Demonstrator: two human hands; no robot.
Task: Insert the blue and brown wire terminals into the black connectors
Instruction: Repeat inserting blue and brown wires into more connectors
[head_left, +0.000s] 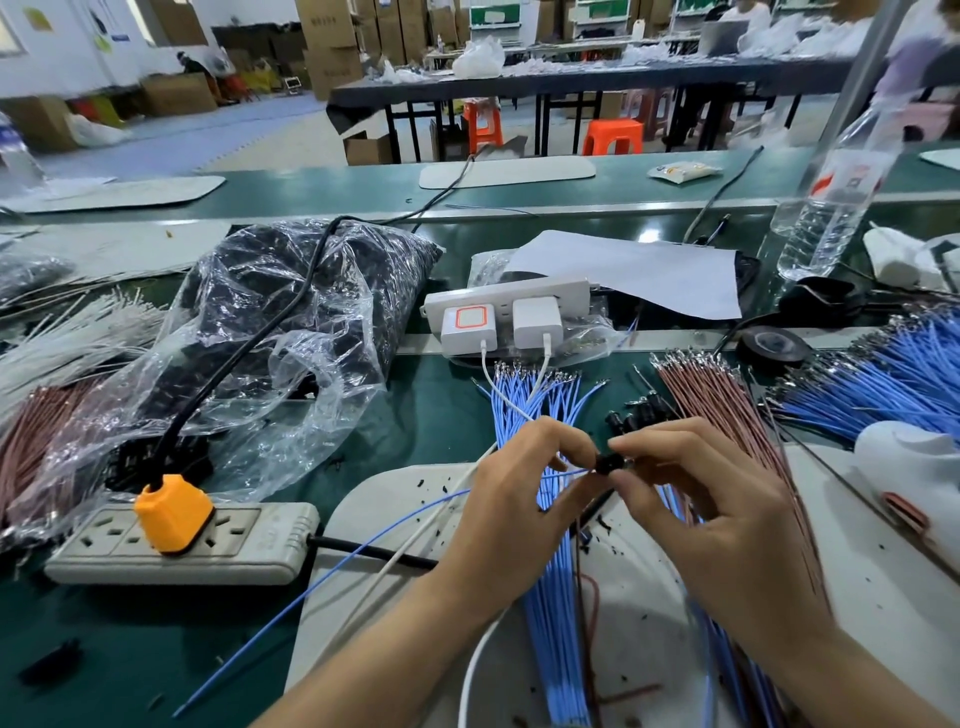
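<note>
Colours on my green bench (436, 415)
At centre a black connector (608, 464); blue wires (553, 571) at six o'clock, brown wires (727, 415) at two, orange plug (174, 512) at nine.

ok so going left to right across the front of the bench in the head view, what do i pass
brown wire bundle → orange plug on the power strip → left hand pinching a blue wire → black connector → right hand holding it → blue wire bundle at the far right

Bright even indoor light, soft shadows, glare on plastic bag (270, 322), wide-angle bending at edges, background soft.
</note>
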